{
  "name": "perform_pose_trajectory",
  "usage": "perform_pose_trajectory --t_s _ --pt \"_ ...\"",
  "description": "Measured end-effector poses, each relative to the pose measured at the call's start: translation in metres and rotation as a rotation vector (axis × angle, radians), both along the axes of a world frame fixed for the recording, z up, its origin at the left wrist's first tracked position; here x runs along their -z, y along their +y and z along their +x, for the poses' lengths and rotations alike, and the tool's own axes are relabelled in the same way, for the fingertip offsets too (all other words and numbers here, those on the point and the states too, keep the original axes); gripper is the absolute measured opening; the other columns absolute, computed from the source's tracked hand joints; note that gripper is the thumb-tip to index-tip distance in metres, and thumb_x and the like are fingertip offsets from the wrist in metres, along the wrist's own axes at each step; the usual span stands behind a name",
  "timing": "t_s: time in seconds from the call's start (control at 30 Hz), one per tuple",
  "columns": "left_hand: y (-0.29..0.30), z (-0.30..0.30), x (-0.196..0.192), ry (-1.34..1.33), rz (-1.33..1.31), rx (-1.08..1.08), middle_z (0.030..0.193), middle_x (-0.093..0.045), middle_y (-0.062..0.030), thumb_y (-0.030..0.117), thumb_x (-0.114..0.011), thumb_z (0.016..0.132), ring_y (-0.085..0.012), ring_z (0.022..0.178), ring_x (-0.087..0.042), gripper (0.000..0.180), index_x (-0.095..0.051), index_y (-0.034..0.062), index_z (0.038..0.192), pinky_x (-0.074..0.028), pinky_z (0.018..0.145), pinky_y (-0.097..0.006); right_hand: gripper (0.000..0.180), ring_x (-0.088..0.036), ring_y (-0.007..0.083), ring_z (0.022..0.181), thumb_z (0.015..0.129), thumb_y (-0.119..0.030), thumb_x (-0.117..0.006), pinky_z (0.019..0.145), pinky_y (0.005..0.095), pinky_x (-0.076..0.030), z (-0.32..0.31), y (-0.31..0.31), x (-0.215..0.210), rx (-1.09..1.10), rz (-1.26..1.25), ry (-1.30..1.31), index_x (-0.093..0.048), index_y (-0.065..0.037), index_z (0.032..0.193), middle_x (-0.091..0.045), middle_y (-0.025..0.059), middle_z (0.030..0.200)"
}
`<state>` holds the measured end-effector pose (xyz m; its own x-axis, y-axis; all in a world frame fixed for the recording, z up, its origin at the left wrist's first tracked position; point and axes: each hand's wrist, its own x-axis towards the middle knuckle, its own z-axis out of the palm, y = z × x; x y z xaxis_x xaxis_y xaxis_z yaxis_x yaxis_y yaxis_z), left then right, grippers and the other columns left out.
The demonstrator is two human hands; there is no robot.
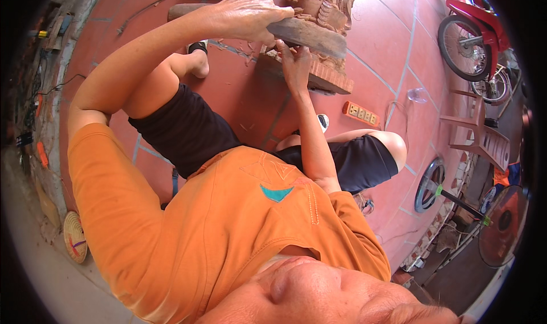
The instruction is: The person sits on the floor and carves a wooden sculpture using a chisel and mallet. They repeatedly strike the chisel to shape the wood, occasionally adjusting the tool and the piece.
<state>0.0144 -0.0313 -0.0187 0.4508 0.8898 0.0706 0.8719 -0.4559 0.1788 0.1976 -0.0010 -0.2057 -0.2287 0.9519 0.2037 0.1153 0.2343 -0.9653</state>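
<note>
I sit on a red tiled floor [393, 45] in an orange shirt and black shorts. A carved reddish wooden figure [326, 5] stands in front of me on a stepped wooden base [330, 79]. My left hand [245, 13] is clamped over a long, flat wooden club [310, 35] that lies across the front of the carving. Just under the club, my right hand [293, 56] has its fingers pinched on a thin tool held against the base. Most of that tool is hidden by the fingers and the club.
An orange power strip [360, 113] and a clear plastic cup [417, 95] lie on the tiles to the right. Farther right stand a red motorbike [473, 33], a plastic chair [481, 133] and a floor fan [501, 221]. A woven conical hat [75, 237] and cables lie at the left.
</note>
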Motion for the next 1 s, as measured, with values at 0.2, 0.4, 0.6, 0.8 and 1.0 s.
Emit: perform_pose_trajectory --t_s 0.2,0.4,0.6,0.8,1.0 --pt "-0.004 0.013 -0.049 -0.244 -0.14 -0.037 0.094 -0.07 -0.0272 0.037 -0.075 0.084 -0.0443 0.088 -0.069 0.055 -0.054 0.0015 0.121 -0.054 0.079 -0.052 0.026 -0.069 0.0164 0.08 0.091 -0.009 -0.074 0.068 0.0328 -0.055 -0.002 -0.002 -0.003 -0.017 -0.031 0.124 -0.064 0.003 0.111 -0.074 0.0131 0.098" --pt "0.004 0.002 0.0 0.013 -0.104 -0.072 0.072 -0.069 -0.0137 0.034 -0.08 0.08 -0.0333 0.074 -0.069 0.051 -0.059 0.0105 0.121 -0.052 0.077 -0.047 0.026 -0.069 0.0168 0.08 0.092 -0.01 -0.072 0.068 0.0314 -0.056 -0.002 -0.005 -0.006 -0.014 -0.032 0.077 -0.062 0.002 0.113 -0.073 0.0123 0.096" --pt "0.007 0.005 -0.033 -0.031 -0.244 -0.083 0.094 -0.07 -0.0269 0.037 -0.075 0.083 -0.0436 0.088 -0.069 0.053 -0.056 0.0016 0.118 -0.054 0.079 -0.052 0.026 -0.072 0.0213 0.082 0.094 -0.01 -0.07 0.07 0.0329 -0.061 0.013 0.003 -0.001 -0.035 -0.393 0.411 -0.057 -0.003 0.115 -0.069 0.011 0.099" --pt "0.008 -0.005 -0.028 -0.17 -0.129 -0.107 0.092 -0.07 -0.0254 0.037 -0.076 0.082 -0.0422 0.089 -0.069 0.056 -0.057 0.0018 0.122 -0.051 0.079 -0.054 0.024 -0.072 0.0214 0.082 0.094 -0.007 -0.07 0.071 0.0328 -0.063 0.013 0.001 -0.003 -0.054 -0.455 0.432 -0.057 -0.004 0.114 -0.067 0.0092 0.099" --pt "0.0 0.002 -0.051 -0.177 -0.262 -0.051 0.097 -0.07 -0.0259 0.037 -0.076 0.082 -0.0422 0.091 -0.069 0.058 -0.057 0.0021 0.124 -0.052 0.08 -0.052 0.022 -0.064 0.0103 0.084 0.093 -0.004 -0.071 0.069 0.0257 -0.054 0.003 -0.015 -0.008 -0.038 -0.228 0.333 -0.06 -0.003 0.112 -0.065 0.0029 0.096"
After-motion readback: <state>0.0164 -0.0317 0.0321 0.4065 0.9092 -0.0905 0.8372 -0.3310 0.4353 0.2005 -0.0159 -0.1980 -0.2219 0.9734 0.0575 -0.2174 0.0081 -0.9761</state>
